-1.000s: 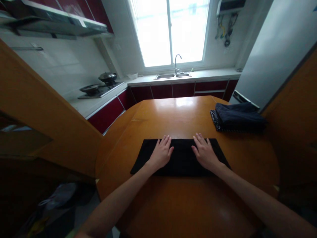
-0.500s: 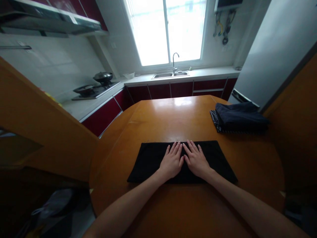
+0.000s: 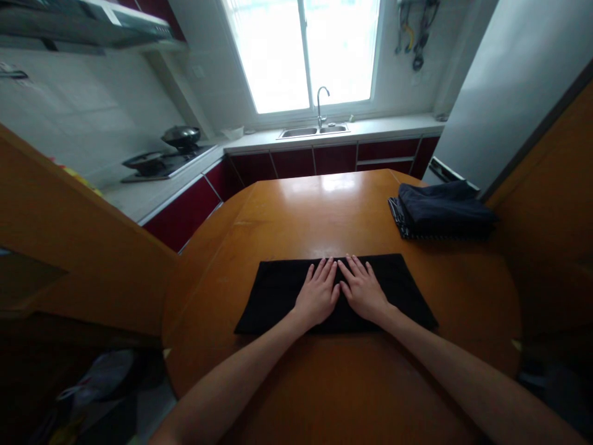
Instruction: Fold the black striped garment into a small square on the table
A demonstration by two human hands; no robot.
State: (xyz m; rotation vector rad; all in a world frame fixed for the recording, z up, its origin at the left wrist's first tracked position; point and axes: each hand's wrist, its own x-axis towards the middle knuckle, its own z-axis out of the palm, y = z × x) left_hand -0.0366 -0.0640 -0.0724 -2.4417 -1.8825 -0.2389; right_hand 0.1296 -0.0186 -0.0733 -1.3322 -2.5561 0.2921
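Observation:
A black folded cloth (image 3: pixel 273 293), perhaps a garment, lies flat on the wooden table (image 3: pixel 315 216) in front of me. My left hand (image 3: pixel 318 293) rests palm down on its middle, fingers stretched toward the far edge. Beside it, my right hand (image 3: pixel 364 289) lies flat on the same cloth, with the fingertips of both hands close together. Neither hand grips anything. The part of the cloth under my palms and wrists is hidden.
A stack of dark folded clothes (image 3: pixel 445 210) sits at the table's right side. Beyond the table are a counter with a sink (image 3: pixel 301 132), and a stove with pans (image 3: pixel 181 137) at the left. A large grey-white refrigerator (image 3: pixel 500 93) stands at the right.
The view has shifted slightly, so everything sits a little higher and further left. Both hands stay flat on the black cloth, which looks unchanged.

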